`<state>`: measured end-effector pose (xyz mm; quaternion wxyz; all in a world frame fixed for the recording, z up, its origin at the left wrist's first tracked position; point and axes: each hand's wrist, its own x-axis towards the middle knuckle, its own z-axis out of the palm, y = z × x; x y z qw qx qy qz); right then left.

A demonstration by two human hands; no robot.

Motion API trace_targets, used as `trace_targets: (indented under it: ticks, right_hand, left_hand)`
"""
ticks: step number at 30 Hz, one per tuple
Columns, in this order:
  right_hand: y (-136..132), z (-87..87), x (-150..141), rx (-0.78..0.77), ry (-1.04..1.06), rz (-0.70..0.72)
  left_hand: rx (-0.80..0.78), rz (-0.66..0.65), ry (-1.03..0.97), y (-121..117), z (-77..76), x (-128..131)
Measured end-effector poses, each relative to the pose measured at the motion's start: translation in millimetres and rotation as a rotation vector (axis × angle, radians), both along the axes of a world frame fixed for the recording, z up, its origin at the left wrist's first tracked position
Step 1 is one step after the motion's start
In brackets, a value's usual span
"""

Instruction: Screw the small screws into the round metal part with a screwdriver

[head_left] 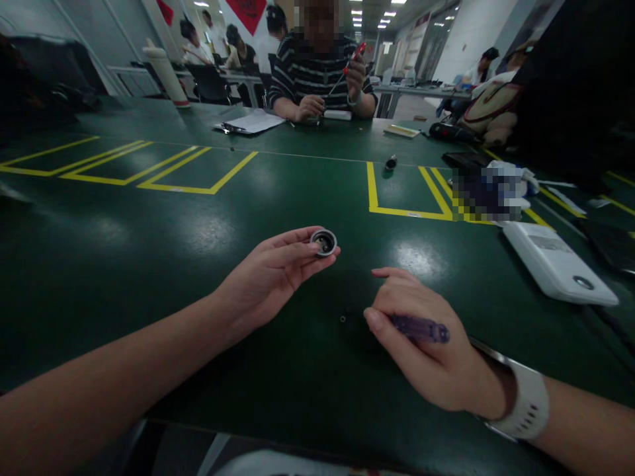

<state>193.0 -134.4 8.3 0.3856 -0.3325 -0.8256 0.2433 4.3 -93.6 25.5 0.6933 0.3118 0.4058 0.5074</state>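
While pinching round metal part (325, 244) btwn thumb & fingers, holding L hand (278, 264) half-curled, palm up-ish, about mid-view. L grip closed on part: thumb at rim, fingers behind & under. Hollow face turned twd cam, dark inside w/ details too small to ID. Looks raised off green table (149, 284); can't tell exact gap.

R hand (426, 337): wrapped round purple tool (421, 329), grip closed, thumb alongside handle, index sticking out fwd. Butt end of handle pointing R, front end hidden behind thumb. Well apart from L hand & metal part. Watch w/ pale strap (530, 404) on R wrist.

On table btwn hands, nearer R: tiny ring-like piece (342, 319), dark speck just beside, too blurry to call.

Farther out, R side: small dark cylinder (391, 162) at far edge of yellow-tape box (373, 188). White device (560, 264) closer in, far R. More yellow tape on L side.

Across table: co-worker (322, 73) in striped top, red-handled tool (354, 58) in raised hand, other hand low near small items. Clipboard w/ paper (255, 121) & tall pale tumbler (166, 73) view-L of co-worker, yellowish pad (401, 131) view-R.
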Motion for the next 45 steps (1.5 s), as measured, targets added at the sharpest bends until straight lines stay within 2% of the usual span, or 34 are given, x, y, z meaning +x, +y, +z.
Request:
trace_targets:
  ticks: [5, 14, 28, 34, 40, 45]
  right_hand:
    - [1, -2.8, 0, 0.203, -0.136, -0.011]
    - [1, -2.2, 5, 0.508, -0.018, 0.001]
    - [4, -4.9, 0, 0.48, -0.107, -0.008]
    - [2, -3.8, -1, 0.493, -0.116, 0.019]
    - [0, -2.7, -2, 0.51, -0.127, 0.011]
    - [-1, -2.6, -2, 0.468, -0.118, 0.023]
  left_hand:
    - [0.0, -0.019, 0.116, -2, -1.1, 0]
    - [0.141, -0.048, 0.369, -9, -6.9, 5]
    - [0.185, -0.108, 0.538, -16, -2.1, 8]
    - [0.229, -0.073, 0.622, -17, -0.9, 9]
    - [0.23, -0.066, 0.625, -18, -0.5, 9]
    - [0.228, -0.064, 0.641, -18, 0.3, 10]
